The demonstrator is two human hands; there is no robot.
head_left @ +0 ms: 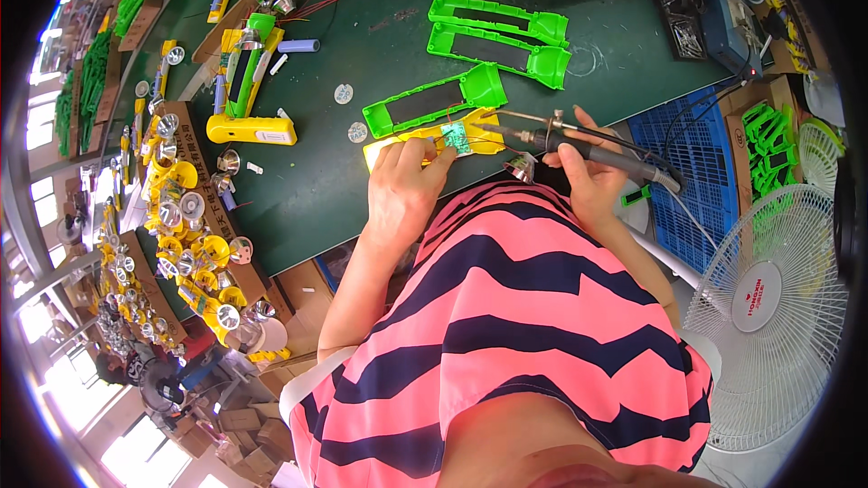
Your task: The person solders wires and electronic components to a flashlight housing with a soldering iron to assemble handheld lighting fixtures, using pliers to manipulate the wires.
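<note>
My left hand is closed on a yellow flashlight half-shell, pressing it to the bench near its front edge. Inside that shell lies a small green circuit board, beside my fingertips. My right hand grips a soldering iron with a thin metal guide tube along it. The iron's tip points left, over the shell's right end; whether it touches anything is too small to tell. A silver reflector sits by the bench edge under the iron. Just behind the yellow shell rests a green half-shell.
Two more green half-shells lie farther back on the green bench. Yellow and green flashlight parts sit at left, near a box of reflector assemblies. A blue crate and a white fan stand at right.
</note>
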